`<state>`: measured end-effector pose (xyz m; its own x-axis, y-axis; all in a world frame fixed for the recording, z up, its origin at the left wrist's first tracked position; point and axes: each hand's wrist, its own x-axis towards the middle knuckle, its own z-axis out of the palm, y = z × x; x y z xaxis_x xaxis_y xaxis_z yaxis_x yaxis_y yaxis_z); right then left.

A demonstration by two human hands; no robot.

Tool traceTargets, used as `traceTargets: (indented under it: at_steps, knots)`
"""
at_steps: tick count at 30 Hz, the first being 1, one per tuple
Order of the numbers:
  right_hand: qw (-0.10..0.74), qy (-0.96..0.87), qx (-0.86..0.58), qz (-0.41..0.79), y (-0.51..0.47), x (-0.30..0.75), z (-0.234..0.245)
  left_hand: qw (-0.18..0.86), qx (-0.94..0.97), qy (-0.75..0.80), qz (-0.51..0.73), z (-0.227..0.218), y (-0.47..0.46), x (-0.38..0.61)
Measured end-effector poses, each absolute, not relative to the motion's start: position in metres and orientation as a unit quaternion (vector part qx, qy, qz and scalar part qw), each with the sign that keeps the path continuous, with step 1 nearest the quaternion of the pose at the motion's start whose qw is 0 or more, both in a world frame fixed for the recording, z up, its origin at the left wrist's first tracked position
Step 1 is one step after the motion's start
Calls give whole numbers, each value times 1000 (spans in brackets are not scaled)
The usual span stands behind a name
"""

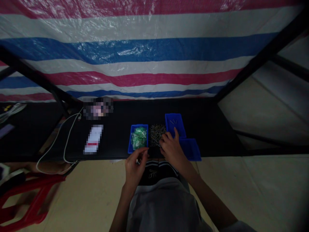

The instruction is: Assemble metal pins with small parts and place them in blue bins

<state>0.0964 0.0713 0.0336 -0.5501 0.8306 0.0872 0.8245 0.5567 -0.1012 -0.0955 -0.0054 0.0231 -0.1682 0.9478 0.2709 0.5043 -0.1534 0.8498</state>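
Observation:
My left hand (135, 162) is closed in front of the blue tray (129, 146), thumb and fingers curled together. Small shiny metal pieces, looking like screws or nails, show inside its grip. Green-and-clear plastic packets (139, 137) fill that tray. To its right, a loose pile of thin metal screws or nails (156, 133) lies on the black table. My right hand (172, 147) reaches over the pile's right edge, fingers apart and bent down, index finger pointing forward over a second blue tray (181, 129). A few metal pieces (173, 121) lie in that tray.
A third blue tray (191, 149) sits at the table's front edge, right of my right hand. At left are a blurred white-and-red item (94, 138), a pixelated object (98, 109) and a white cable (66, 141). A red stool (33, 203) stands lower left. Striped sheeting (145, 50) hangs behind.

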Motion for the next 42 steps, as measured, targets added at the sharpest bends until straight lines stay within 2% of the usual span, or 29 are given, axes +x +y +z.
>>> traceTargets:
  at_steps: [5, 11, 14, 19, 22, 29, 35, 42]
  knots:
    - [68, -881, -467, 23, 73, 90, 27, 230, 597, 603, 477, 25, -7, -92]
    - [133, -876, -456, 81, 74, 94, 24, 222, 599, 602, 478, 24, -9, -90]
    - [202, -853, -464, 128, 73, 96, 27, 225, 602, 602, 474, 22, -9, -89]
    - [372, -788, -427, 241, 60, 95, 41, 252, 616, 580, 470, 20, -4, -84]
    - [427, -757, -393, 299, 46, 92, 49, 263, 641, 548, 469, 20, -3, -79]
    - [461, -727, -393, 322, 28, 95, 46, 262, 647, 515, 498, 22, -5, -70]
    - [482, -724, -419, 261, 20, 96, 29, 257, 648, 518, 496, 24, -5, -71]
    - [524, -691, -426, 258, 13, 93, 29, 271, 650, 527, 477, 26, -5, -68]
